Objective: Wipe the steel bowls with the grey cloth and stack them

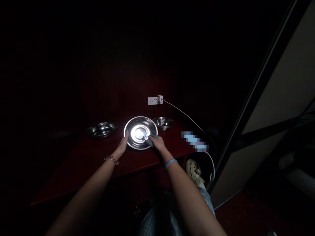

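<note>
A shiny round metal dish [140,132] is tilted up above the dark red table, its inside facing me. My left hand [123,143] grips its left rim, with the thumb on the inner side. A grey-green cloth [152,140] is pinched in my right hand [157,142] and touches the dish's lower right inside. Behind the dish to the right sits a smaller stack of metal bowls [163,123]. Further left on the table are oval-looking metal dishes [102,130].
The red table [81,170] has its front edge below my hands. A wall socket [152,101] holds a white charger, whose cable [184,112] runs down right. A blurred-out bright device [194,141] lies at the right end. Below it shows a beige clog [193,170].
</note>
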### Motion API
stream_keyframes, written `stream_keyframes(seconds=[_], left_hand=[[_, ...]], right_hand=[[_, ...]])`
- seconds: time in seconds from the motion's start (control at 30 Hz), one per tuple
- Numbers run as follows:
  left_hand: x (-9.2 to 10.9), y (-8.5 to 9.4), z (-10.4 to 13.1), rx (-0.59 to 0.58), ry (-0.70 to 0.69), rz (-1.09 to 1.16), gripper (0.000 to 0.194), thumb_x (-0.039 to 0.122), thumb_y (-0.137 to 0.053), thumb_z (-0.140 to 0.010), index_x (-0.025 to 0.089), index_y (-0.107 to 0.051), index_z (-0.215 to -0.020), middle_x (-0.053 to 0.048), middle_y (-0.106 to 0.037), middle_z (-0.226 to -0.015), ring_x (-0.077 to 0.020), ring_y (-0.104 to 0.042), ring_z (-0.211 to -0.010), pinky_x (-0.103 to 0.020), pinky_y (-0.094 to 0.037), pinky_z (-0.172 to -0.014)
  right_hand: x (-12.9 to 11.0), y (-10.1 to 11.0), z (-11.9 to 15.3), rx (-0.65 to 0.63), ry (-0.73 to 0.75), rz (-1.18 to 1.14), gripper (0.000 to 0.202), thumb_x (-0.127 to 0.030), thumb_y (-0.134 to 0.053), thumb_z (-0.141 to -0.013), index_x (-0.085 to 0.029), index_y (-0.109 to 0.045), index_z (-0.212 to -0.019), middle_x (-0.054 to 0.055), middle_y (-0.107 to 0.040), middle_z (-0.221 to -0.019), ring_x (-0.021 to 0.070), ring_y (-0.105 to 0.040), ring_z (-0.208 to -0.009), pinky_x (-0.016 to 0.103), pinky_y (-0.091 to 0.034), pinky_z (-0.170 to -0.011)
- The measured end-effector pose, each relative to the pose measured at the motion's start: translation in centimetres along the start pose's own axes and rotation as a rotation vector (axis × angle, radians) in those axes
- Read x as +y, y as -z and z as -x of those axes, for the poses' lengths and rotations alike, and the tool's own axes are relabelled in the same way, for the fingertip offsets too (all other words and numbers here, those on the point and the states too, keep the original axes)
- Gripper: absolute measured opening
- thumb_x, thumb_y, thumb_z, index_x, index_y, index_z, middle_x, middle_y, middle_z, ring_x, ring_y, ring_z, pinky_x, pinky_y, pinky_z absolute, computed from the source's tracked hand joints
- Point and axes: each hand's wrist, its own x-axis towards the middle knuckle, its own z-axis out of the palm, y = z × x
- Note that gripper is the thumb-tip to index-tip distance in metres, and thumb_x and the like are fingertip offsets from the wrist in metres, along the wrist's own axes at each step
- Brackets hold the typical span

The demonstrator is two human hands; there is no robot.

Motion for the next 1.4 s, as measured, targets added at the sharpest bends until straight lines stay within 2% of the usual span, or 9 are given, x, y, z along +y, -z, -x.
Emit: stream_keyframes(seconds=[0.3,0.4,0.5,0.7,0.8,1.03,1.17,1.3,1.4], left_hand=[[0.2,-0.5,0.0,-0.005,-0.035,-0.158,0.063,0.059,-0.058,-0.094,0.015,-0.061,-0.139,-0.018,-0.068,-0.142,-0.0321,-0.061,-0.138,-0.04,-0.046,-0.117],[0.1,-0.3,0.0,-0.038,-0.029,-0.205,0.075,0.061,-0.058,-0.093,0.017,-0.043,-0.153,-0.013,-0.075,-0.11,-0.0255,-0.076,-0.091,-0.037,-0.06,-0.084],[-0.2,-0.4,0.0,-0.127,-0.03,-0.215,0.084,0.06,-0.061,-0.09,0.018,-0.031,-0.156,-0.004,-0.068,-0.092,-0.0157,-0.063,-0.059,-0.03,-0.056,-0.06],[-0.9,-0.5,-0.2,-0.076,-0.198,-0.267,0.065,0.045,-0.07,-0.084,0.02,-0.049,-0.139,-0.012,-0.064,-0.129,-0.0263,-0.064,-0.122,-0.036,-0.054,-0.102],[-1.0,-0.5,-0.4,-0.08,-0.203,-0.282,0.063,0.04,-0.068,-0.085,0.019,-0.048,-0.141,-0.012,-0.064,-0.133,-0.0278,-0.059,-0.133,-0.038,-0.045,-0.115],[-0.9,-0.5,-0.5,-0.06,-0.204,-0.223,0.066,0.032,-0.068,-0.079,0.015,-0.05,-0.14,-0.016,-0.06,-0.14,-0.032,-0.055,-0.139,-0.043,-0.041,-0.12],[-0.3,-0.2,-0.2,-0.124,-0.109,-0.158,0.067,0.037,-0.07,-0.077,0.017,-0.052,-0.138,-0.012,-0.069,-0.123,-0.0304,-0.067,-0.119,-0.045,-0.054,-0.105],[0.6,0.0,-0.3,-0.11,-0.177,-0.057,0.064,0.036,-0.071,-0.069,0.017,-0.061,-0.129,-0.011,-0.072,-0.126,-0.0293,-0.064,-0.125,-0.042,-0.048,-0.113],[1.0,0.1,-0.5,-0.105,-0.127,-0.032,0.055,0.035,-0.069,-0.063,0.015,-0.068,-0.115,-0.009,-0.077,-0.108,-0.031,-0.069,-0.112,-0.045,-0.053,-0.104]], right_hand=[[-0.3,0.0,0.0,0.108,-0.106,0.035,0.024,-0.041,-0.07,-0.083,-0.023,-0.081,-0.093,0.007,-0.083,-0.103,0.0268,-0.077,-0.105,0.035,-0.058,-0.094],[-0.1,0.1,0.0,0.145,-0.113,0.035,0.028,-0.042,-0.066,-0.085,-0.023,-0.081,-0.098,0.008,-0.083,-0.107,0.0264,-0.076,-0.109,0.035,-0.058,-0.096],[-0.1,0.3,-0.1,0.178,-0.139,0.041,0.029,-0.043,-0.065,-0.085,-0.023,-0.081,-0.099,0.009,-0.082,-0.111,0.0276,-0.076,-0.111,0.036,-0.058,-0.097],[-0.4,0.4,0.1,0.137,-0.123,0.038,0.023,-0.041,-0.067,-0.084,-0.025,-0.081,-0.093,0.008,-0.083,-0.107,0.0278,-0.076,-0.109,0.038,-0.059,-0.097],[-0.3,0.4,0.1,0.121,-0.119,0.036,0.024,-0.042,-0.068,-0.084,-0.024,-0.081,-0.093,0.009,-0.082,-0.107,0.0285,-0.076,-0.109,0.039,-0.058,-0.098],[0.3,0.4,-0.4,0.099,-0.129,0.029,0.024,-0.042,-0.069,-0.083,-0.023,-0.081,-0.091,0.009,-0.083,-0.103,0.0281,-0.077,-0.105,0.039,-0.06,-0.094],[0.2,0.9,-0.8,0.095,-0.121,0.026,0.024,-0.04,-0.071,-0.08,-0.021,-0.081,-0.088,0.009,-0.083,-0.099,0.0281,-0.078,-0.102,0.037,-0.06,-0.091],[-0.1,1.7,-0.9,0.095,-0.093,0.034,0.024,-0.038,-0.072,-0.078,-0.018,-0.081,-0.087,0.009,-0.083,-0.095,0.0289,-0.077,-0.1,0.038,-0.059,-0.091],[-0.5,2.2,-0.5,0.093,-0.064,0.047,0.024,-0.037,-0.072,-0.078,-0.017,-0.082,-0.087,0.008,-0.083,-0.093,0.0291,-0.077,-0.099,0.038,-0.059,-0.092]])
